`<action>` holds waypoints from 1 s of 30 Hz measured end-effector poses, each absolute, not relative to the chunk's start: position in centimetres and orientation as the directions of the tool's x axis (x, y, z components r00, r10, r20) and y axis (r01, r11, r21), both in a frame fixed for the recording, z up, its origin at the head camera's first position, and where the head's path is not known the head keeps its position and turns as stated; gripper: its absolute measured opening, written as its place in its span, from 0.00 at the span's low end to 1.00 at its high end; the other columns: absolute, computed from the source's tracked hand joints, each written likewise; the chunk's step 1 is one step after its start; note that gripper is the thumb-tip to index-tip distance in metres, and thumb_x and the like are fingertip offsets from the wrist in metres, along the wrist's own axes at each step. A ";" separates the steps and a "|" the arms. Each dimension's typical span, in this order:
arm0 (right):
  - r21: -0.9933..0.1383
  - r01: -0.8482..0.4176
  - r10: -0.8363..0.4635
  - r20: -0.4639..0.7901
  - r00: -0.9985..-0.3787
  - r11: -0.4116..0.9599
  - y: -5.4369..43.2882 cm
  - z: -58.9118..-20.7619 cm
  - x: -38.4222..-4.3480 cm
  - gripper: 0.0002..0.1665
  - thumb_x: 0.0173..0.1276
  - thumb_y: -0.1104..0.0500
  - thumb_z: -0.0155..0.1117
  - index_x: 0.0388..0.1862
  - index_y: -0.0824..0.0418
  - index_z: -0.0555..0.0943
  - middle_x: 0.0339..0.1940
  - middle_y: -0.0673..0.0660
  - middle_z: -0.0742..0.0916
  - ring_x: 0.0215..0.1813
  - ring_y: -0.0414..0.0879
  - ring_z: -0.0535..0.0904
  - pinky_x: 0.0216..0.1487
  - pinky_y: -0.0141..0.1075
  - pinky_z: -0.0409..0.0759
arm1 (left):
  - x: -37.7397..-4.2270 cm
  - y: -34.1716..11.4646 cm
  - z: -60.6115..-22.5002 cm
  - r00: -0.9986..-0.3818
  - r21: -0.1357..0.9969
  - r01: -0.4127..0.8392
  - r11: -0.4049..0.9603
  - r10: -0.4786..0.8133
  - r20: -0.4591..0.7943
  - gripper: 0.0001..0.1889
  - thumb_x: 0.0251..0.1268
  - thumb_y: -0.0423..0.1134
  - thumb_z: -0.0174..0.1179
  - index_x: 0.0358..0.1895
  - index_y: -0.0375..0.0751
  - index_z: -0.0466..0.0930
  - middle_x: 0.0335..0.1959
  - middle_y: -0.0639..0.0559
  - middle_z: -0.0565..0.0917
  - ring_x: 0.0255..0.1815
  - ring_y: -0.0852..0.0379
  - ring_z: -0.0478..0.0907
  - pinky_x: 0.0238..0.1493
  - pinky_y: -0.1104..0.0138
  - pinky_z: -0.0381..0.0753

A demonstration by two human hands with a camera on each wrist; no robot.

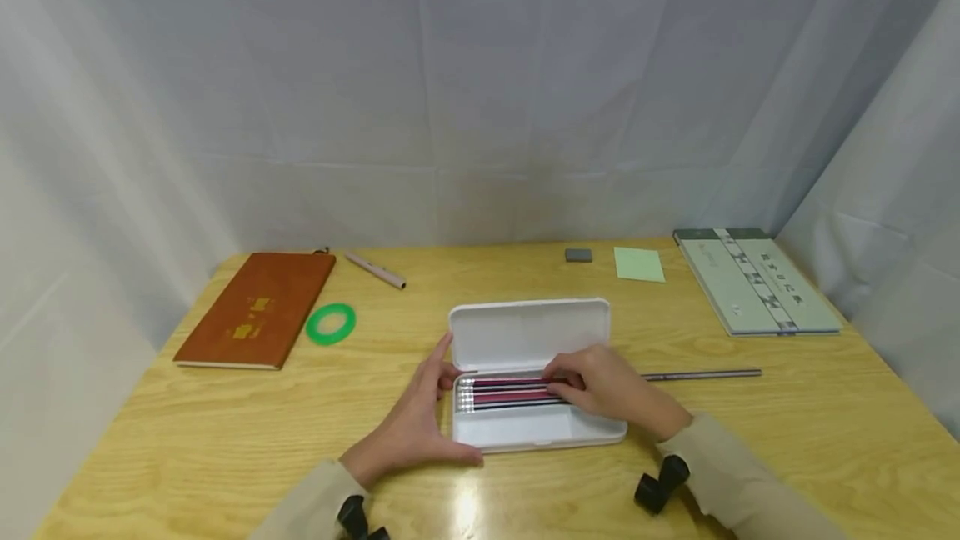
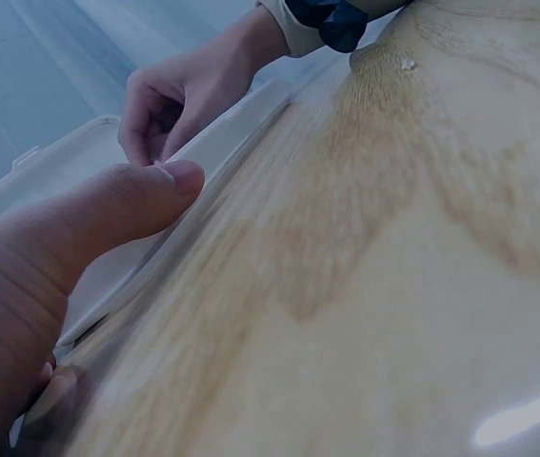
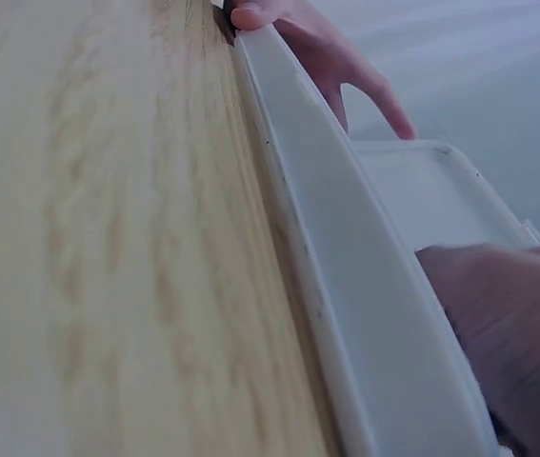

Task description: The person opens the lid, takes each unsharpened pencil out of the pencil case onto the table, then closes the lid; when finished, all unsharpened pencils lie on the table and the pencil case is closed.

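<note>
An open white pencil case (image 1: 540, 432) lies with its hinged lid (image 1: 528, 336) tipped back. Several dark and pinkish-red pencils (image 1: 506, 397) lie side by side in its rear part, silver ends to the left. My left hand (image 1: 416, 419) holds the case's left end, thumb along the front wall and fingers at the back corner and lid. Reaching in from the right, my right hand (image 1: 603, 386) pinches a pencil among the others, fingers bent down inside the case. In the left wrist view the case's front wall hides those fingertips.
One more pencil (image 1: 705, 374) lies right of the case. Behind are a grey eraser (image 1: 578, 255), pale green sticky notes (image 1: 639, 264) and a pale green notebook (image 1: 757, 282). Leftward lie a brown notebook (image 1: 258, 311), green tape roll (image 1: 331, 323) and pen (image 1: 375, 270).
</note>
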State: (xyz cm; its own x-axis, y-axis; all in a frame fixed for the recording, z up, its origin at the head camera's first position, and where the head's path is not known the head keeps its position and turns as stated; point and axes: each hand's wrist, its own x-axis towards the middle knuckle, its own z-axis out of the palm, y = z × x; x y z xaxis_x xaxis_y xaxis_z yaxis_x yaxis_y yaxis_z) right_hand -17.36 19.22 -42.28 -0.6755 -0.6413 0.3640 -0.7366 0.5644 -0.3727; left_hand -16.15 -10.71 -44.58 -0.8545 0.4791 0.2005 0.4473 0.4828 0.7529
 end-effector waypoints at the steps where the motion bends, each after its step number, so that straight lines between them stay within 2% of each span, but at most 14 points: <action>1: -0.384 -0.743 -0.643 0.373 -0.668 0.549 19.2 -42.3 -17.4 0.02 0.63 0.60 0.68 0.34 0.56 0.86 0.13 0.41 0.75 0.18 0.25 0.61 0.20 0.20 0.63 | -16.1 -10.7 -44.6 -0.857 0.754 0.443 0.486 0.477 0.196 0.78 0.19 0.57 0.83 0.78 0.57 0.34 0.54 0.57 0.72 0.50 0.61 0.68 0.56 0.66 0.74; 6: -0.423 -0.751 -0.647 0.388 -0.656 0.507 19.0 -42.4 -17.3 0.02 0.63 0.59 0.69 0.32 0.57 0.85 0.11 0.41 0.71 0.18 0.24 0.58 0.19 0.19 0.60 | -16.1 -10.7 -44.7 -0.856 0.754 0.444 0.484 0.478 0.198 0.78 0.18 0.57 0.83 0.78 0.55 0.35 0.54 0.57 0.72 0.50 0.61 0.69 0.57 0.65 0.74; 10: -0.428 -0.729 -0.643 0.354 -0.679 0.534 19.0 -42.3 -17.2 0.05 0.61 0.58 0.70 0.36 0.56 0.86 0.10 0.40 0.70 0.17 0.24 0.58 0.19 0.20 0.60 | -16.1 -10.6 -44.7 -0.852 0.750 0.449 0.485 0.484 0.197 0.78 0.19 0.57 0.83 0.78 0.55 0.34 0.54 0.56 0.72 0.51 0.61 0.69 0.57 0.65 0.74; 16: -0.382 -0.711 -0.629 0.333 -0.702 0.590 18.7 -42.5 -17.0 0.03 0.62 0.59 0.69 0.33 0.56 0.87 0.12 0.40 0.73 0.18 0.25 0.60 0.20 0.21 0.61 | -16.0 -10.6 -44.4 -0.850 0.748 0.454 0.484 0.488 0.200 0.79 0.19 0.59 0.82 0.78 0.53 0.33 0.54 0.54 0.72 0.50 0.59 0.68 0.56 0.65 0.74; 21: -0.411 -0.663 -0.574 0.333 -0.748 0.626 19.0 -41.6 -16.4 0.02 0.63 0.60 0.67 0.33 0.57 0.86 0.12 0.40 0.71 0.18 0.26 0.59 0.20 0.22 0.62 | -16.0 -10.6 -44.4 -0.846 0.742 0.465 0.483 0.490 0.211 0.79 0.19 0.60 0.82 0.78 0.51 0.33 0.54 0.53 0.73 0.50 0.59 0.69 0.56 0.65 0.75; 30: -0.450 -0.593 -0.455 0.383 -0.804 0.668 24.3 -40.9 -15.2 0.06 0.60 0.66 0.68 0.34 0.56 0.86 0.14 0.38 0.70 0.18 0.27 0.59 0.18 0.25 0.62 | -16.1 -10.7 -44.3 -0.851 0.743 0.455 0.492 0.486 0.199 0.79 0.18 0.59 0.82 0.78 0.52 0.34 0.54 0.54 0.73 0.50 0.59 0.68 0.56 0.64 0.75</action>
State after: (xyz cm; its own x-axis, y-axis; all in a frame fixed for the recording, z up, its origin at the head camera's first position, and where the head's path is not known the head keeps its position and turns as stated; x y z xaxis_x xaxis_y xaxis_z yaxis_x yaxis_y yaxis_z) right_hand -15.15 24.34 -40.89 -0.8039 -0.4548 0.3833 -0.5925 0.6682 -0.4499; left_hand -16.11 -10.69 -44.26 -0.8509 0.4859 0.1994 0.4548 0.4918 0.7425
